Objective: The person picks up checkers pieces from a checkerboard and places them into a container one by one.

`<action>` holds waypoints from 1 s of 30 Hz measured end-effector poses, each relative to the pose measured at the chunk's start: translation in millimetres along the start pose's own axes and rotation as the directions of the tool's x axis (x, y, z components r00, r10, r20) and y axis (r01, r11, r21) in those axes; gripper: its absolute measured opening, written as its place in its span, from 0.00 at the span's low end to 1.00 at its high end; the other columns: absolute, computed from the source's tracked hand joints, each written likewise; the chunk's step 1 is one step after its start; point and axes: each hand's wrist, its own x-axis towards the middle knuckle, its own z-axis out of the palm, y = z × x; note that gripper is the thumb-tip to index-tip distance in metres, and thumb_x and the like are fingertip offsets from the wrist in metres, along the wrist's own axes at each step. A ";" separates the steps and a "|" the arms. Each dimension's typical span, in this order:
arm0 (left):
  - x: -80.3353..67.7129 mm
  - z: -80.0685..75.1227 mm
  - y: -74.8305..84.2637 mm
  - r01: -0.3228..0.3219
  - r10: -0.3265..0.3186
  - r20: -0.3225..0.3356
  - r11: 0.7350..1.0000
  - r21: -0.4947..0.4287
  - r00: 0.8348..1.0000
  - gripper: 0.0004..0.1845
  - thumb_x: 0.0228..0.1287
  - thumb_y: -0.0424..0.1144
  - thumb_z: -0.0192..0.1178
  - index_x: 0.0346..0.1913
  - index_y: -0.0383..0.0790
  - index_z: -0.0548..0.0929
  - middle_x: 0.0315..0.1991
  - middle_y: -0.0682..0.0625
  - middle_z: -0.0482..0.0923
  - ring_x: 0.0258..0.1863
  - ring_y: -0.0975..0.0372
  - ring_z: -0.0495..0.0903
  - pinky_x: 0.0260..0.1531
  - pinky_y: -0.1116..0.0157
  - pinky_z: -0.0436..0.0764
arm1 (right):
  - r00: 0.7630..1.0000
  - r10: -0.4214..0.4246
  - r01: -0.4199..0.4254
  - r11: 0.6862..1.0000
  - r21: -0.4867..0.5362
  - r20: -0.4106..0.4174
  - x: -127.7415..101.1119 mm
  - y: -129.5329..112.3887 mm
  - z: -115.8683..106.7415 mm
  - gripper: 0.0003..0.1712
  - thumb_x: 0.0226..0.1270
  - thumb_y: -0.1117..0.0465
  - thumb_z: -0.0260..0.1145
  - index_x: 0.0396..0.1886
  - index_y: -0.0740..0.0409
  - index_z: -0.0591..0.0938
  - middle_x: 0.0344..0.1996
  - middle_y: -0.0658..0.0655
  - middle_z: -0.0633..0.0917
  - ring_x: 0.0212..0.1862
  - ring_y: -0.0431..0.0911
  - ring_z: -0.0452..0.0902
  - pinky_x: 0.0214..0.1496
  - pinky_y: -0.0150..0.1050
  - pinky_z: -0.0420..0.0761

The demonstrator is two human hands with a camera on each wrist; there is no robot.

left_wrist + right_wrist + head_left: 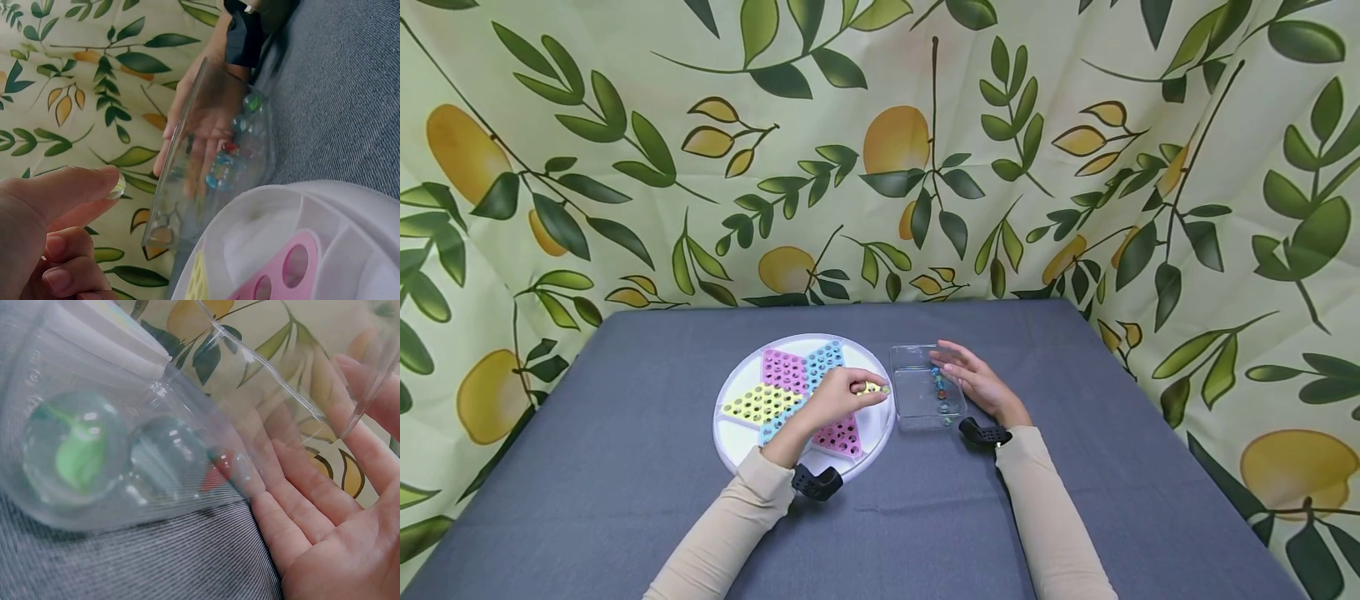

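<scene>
a leaf-and-lemon curtain hangs behind a grey-clothed table [625, 467]. from the head view, a round white chinese checkers board [733, 433] with coloured star points lies beside a clear plastic tray [904, 392] holding a few marbles [940, 393]; the left hand [838, 396] hovers over the board's right edge pinching something small, and the right hand [973, 379] rests flat against the tray's far side, fingers straight. in the left wrist view, the thumb and forefinger pinch a clear marble [116, 185] above the board's rim [325, 200], not yet in a hole. in the right wrist view, the open palm [337, 550] lies along the tray wall [187, 456], marbles just inside. the step looks like seating this marble; next comes lowering it over a free hole and letting go.
</scene>
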 end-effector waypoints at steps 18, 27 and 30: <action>3.6 12.9 8.9 -0.017 0.018 0.051 1.000 -0.010 0.999 0.12 0.61 0.37 0.64 0.44 0.35 0.87 0.18 0.57 0.57 0.19 0.68 0.55 0.20 0.75 0.56 | 1.000 0.014 -0.014 1.000 -0.026 -0.004 -0.3 2.6 -1.5 0.34 0.75 0.61 0.53 0.75 0.61 0.52 0.74 0.71 0.57 0.76 0.62 0.47 0.58 0.17 0.69; 4.3 16.3 10.7 -0.014 0.014 0.065 1.000 0.005 0.998 0.11 0.61 0.37 0.64 0.44 0.35 0.87 0.17 0.57 0.56 0.18 0.69 0.54 0.20 0.75 0.55 | 1.000 0.022 -0.023 0.997 -0.070 -0.017 -0.7 3.5 -2.3 0.35 0.75 0.59 0.53 0.75 0.59 0.53 0.74 0.70 0.58 0.77 0.61 0.49 0.59 0.18 0.68; 4.4 17.9 10.3 -0.038 0.038 0.072 0.999 0.005 0.997 0.12 0.61 0.37 0.64 0.44 0.34 0.86 0.17 0.58 0.56 0.18 0.71 0.54 0.19 0.75 0.55 | 0.999 0.026 -0.027 0.996 -0.085 -0.022 -0.2 3.6 -3.0 0.34 0.75 0.59 0.53 0.75 0.59 0.53 0.74 0.70 0.58 0.77 0.61 0.49 0.59 0.18 0.68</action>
